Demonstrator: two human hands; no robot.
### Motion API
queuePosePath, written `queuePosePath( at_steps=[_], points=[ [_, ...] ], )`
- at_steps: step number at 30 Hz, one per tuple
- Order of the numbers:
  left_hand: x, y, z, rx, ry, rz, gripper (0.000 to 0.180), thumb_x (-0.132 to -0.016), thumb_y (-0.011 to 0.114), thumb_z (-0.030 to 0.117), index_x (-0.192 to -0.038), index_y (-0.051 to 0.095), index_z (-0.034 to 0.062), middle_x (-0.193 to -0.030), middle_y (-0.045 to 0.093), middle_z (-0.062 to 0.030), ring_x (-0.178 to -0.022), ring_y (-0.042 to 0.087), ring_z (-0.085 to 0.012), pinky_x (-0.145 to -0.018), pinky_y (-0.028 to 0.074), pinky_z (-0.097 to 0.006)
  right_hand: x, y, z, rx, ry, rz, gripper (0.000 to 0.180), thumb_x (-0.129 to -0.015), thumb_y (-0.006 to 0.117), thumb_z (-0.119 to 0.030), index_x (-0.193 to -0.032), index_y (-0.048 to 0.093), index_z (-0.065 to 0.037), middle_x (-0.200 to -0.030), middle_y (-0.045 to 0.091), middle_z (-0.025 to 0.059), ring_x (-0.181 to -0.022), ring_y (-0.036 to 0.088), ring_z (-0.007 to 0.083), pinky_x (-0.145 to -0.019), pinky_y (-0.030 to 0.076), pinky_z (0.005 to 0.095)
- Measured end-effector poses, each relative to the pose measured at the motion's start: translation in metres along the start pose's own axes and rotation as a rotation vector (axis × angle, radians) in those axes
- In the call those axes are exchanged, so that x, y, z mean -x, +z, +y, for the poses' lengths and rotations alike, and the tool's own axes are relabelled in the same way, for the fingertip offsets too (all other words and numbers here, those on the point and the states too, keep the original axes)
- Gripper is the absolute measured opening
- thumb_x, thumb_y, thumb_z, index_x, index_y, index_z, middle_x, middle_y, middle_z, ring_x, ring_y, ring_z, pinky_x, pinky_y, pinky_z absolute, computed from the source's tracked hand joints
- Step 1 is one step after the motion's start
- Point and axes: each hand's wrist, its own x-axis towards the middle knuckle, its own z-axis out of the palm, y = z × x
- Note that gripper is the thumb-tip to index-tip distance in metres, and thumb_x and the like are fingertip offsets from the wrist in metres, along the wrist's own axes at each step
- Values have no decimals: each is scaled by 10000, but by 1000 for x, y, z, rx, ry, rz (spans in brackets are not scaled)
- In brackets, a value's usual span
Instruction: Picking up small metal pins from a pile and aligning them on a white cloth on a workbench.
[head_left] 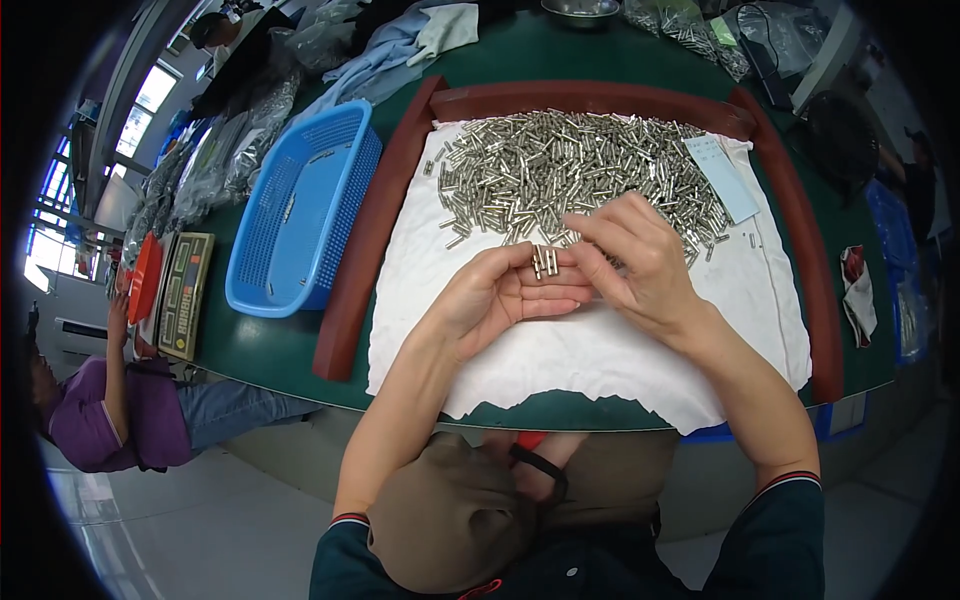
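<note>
My left hand is turned palm up, holding several short shiny metal pins side by side on its fingers. Just to the right, my right hand hovers with thumb and forefinger apart. Its thumb is close to the left fingertips, and I see nothing between its fingers. Beyond both hands a wide heap of the same silvery pins is spread over a white cloth. The right hand covers part of the heap's near edge.
A dark red raised frame borders the cloth on three sides. Left of it stands a blue perforated basket with a few pins inside. A pale blue paper slip lies at the heap's right. Another person is by a scale at far left.
</note>
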Motion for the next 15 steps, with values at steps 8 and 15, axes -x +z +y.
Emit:
queuePosePath(
  at_steps=[8,15],
  points=[
    [-1,2,0,-133,3,70,387,-1031,379,215,-1175,545,-103,-1124,642,-291,-1020,677,-321,-908,562,-381,-4,-6,10,82,84,151,148,-795,700,-79,-932,698,-23,-779,631,81,-739,582,250,-638,468,360],
    [13,-8,11,-192,98,59,279,-1008,518,212,-1109,585,-40,-1014,692,-211,-868,705,-199,-778,587,-281,-6,-9,13,132,82,182,130,-780,692,-54,-906,703,-25,-776,636,83,-747,592,249,-648,475,362]
  ],
)
